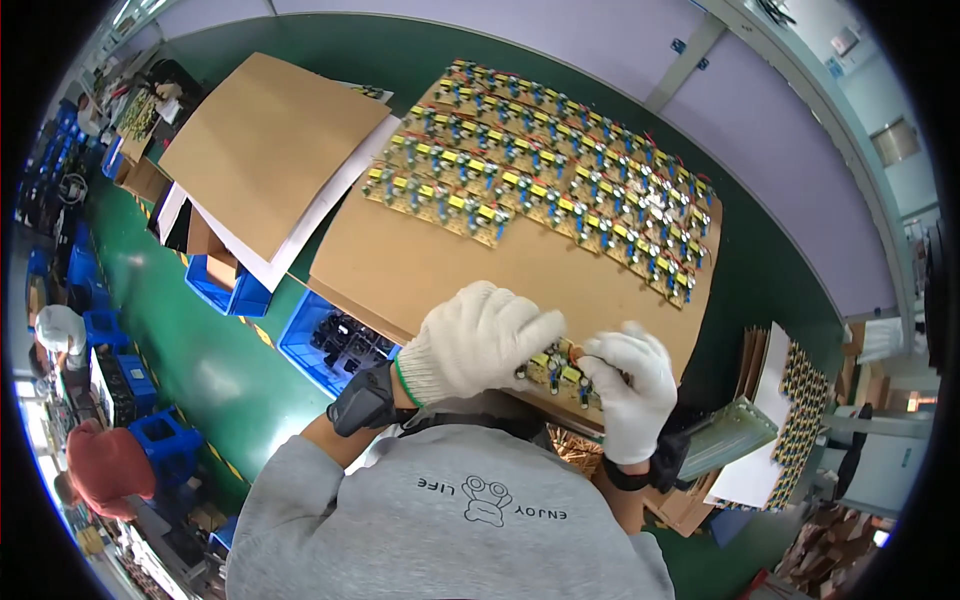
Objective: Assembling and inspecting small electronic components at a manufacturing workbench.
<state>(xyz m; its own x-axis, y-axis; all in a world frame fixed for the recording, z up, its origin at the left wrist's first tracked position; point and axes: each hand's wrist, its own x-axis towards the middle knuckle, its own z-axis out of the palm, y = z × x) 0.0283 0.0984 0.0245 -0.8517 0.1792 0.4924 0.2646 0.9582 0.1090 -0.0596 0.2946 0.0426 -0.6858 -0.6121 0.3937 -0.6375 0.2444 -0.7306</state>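
left hand (478, 338) and right hand (632, 385), both gloved, fingers closed on one circuit board (558, 372) above the cardboard sheet (420, 270); board rows (560, 170) lie beyond.

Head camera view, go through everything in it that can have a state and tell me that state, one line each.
Left hand: gloved, gripping the small circuit board.
Right hand: gloved, pinching the same board's other end.
Small circuit board: held between both hands, above the cardboard sheet's near edge.
Rows of circuit boards: lying flat on the sheet.
Cardboard sheet: near half bare.
Blue bin: open, holding dark parts.
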